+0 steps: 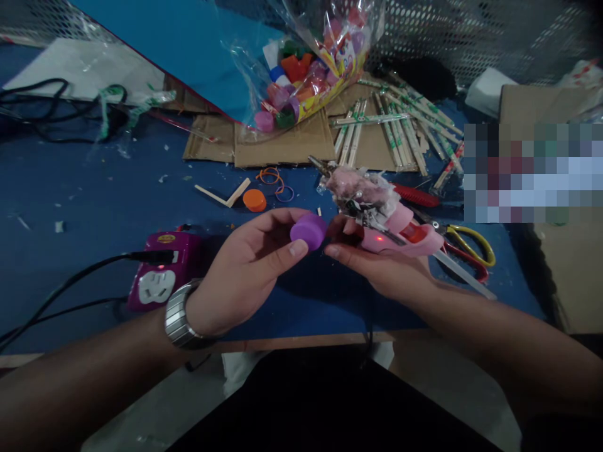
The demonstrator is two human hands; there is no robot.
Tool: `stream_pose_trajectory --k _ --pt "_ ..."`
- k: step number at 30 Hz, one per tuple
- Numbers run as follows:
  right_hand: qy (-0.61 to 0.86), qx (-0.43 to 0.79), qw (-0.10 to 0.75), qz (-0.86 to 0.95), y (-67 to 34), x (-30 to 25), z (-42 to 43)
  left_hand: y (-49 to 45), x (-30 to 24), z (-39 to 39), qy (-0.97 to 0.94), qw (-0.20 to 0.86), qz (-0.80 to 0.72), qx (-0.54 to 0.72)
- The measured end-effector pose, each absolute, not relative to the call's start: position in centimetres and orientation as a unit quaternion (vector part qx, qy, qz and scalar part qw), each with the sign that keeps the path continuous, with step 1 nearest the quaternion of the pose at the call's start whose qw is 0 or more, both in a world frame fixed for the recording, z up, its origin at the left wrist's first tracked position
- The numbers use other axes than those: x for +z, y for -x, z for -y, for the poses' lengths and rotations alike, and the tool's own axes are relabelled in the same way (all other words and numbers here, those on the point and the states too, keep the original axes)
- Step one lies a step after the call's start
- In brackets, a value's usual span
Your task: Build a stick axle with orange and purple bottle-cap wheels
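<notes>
A purple cap (308, 232) is held above the blue surface (89, 194), just in from the middle of its near edge. The left hand (247, 263) pinches it between thumb and fingers. The right hand (372, 263) is half curled, its fingertips just beside the cap; I cannot tell whether they touch it, or whether this hand grips the pink glue gun (400, 233) right behind it. The glue gun's nozzle end is wrapped in messy fluff and its red light glows. Toward the far edge lie an orange cap (254, 200) and a bent wooden stick (232, 194); beyond, a clear bag of coloured caps (311, 81) and paper-wrapped sticks (400, 129) rest on cardboard (282, 147). Leftward stands a purple power adapter (164, 270); scissors (471, 245) lie toward the right edge.
</notes>
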State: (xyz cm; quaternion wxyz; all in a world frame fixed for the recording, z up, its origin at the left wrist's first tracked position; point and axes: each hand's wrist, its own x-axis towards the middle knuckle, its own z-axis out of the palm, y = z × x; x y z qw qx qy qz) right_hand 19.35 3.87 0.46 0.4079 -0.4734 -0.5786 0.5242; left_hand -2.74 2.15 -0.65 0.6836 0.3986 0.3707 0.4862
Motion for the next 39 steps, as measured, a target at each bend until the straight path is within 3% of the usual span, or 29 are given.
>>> stream_pose_trajectory --k 12,25,34,39 --pt "0.480 0.446 0.407 0.636 -19.7 1.3 -4.1 2.8 -0.7 -2.3 -0.444 0.646 -0.396 0.479" --pt "0.436 0.467 0.416 0.647 -20.1 0.8 -4.1 2.7 0.0 -1.9 -0.505 0.595 -0.403 0.477" --pt "0.474 0.496 0.449 0.572 -20.5 -0.6 -4.9 2.6 -0.4 -1.4 -0.758 0.326 -0.444 0.351" --pt "0.429 0.511 0.476 0.573 -20.4 -1.0 -5.3 2.5 -0.4 -1.5 -0.799 0.221 -0.484 0.279"
